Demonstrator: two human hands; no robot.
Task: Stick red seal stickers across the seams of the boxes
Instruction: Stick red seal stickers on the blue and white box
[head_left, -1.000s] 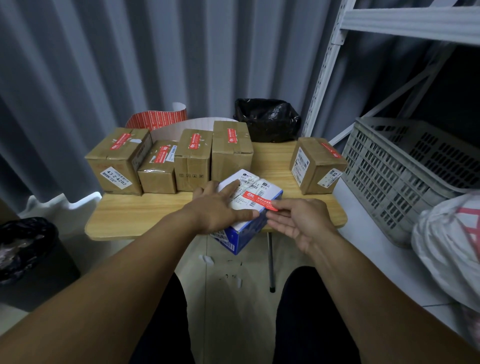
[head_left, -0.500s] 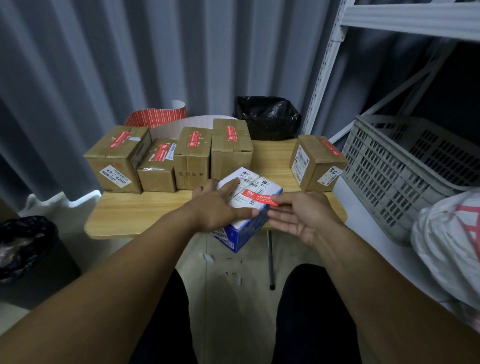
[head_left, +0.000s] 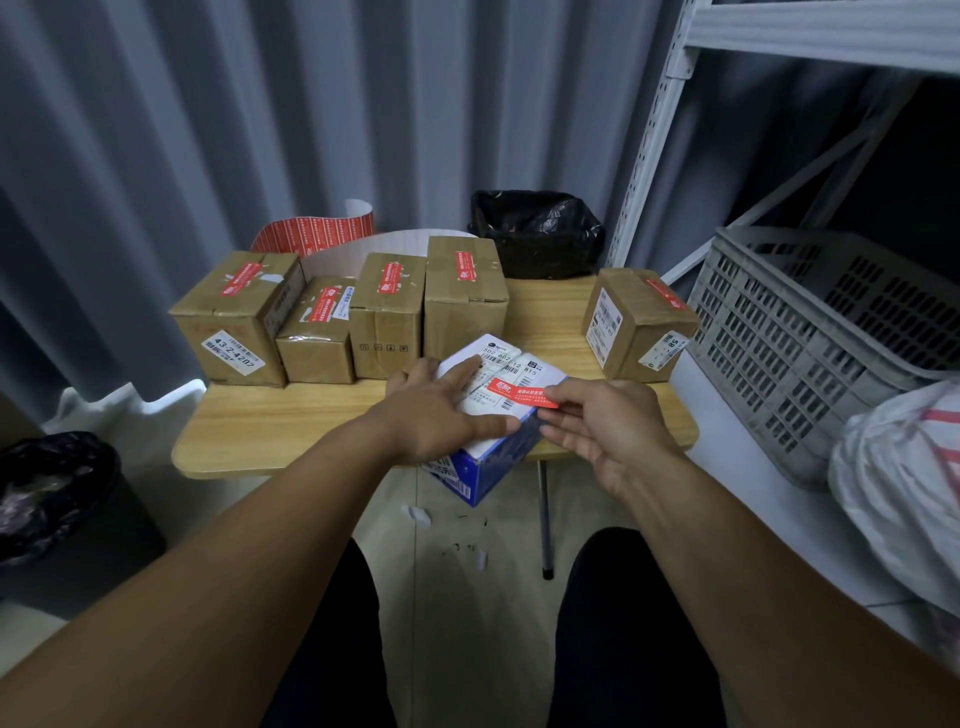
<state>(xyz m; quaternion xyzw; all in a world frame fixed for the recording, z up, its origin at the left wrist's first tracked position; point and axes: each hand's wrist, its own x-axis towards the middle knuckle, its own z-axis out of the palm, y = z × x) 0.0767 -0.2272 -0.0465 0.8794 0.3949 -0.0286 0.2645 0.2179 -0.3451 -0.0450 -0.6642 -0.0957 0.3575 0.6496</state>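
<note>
A person sits at a small wooden desk (head_left: 291, 426), seen from a head-worn camera, both bare forearms reaching forward. The left hand (head_left: 441, 415) lies flat with its fingers spread on top of a blue and white box (head_left: 493, 457), pressing down on it without gripping anything. The box sits tilted at the near edge of the desk, one corner hanging past the edge toward the person.

The right hand (head_left: 602, 426) is just beside the left, at the box's right edge. Its thumb and fingertips pinch the near end of a red seal sticker (head_left: 519, 393). The rest of the sticker lies across the white shipping label on the box top, between the two hands.

Beyond the left hand, four brown cardboard boxes (head_left: 387, 317) stand in a row, each with a red sticker on top. Beyond the right hand stands a fifth brown box (head_left: 639, 325), also with a red sticker. Behind the row, a curled sheet of red stickers (head_left: 317, 236) stands up, with a black plastic bag (head_left: 537, 234) near it. To the right of the right hand sits a grey plastic crate (head_left: 810, 332).
</note>
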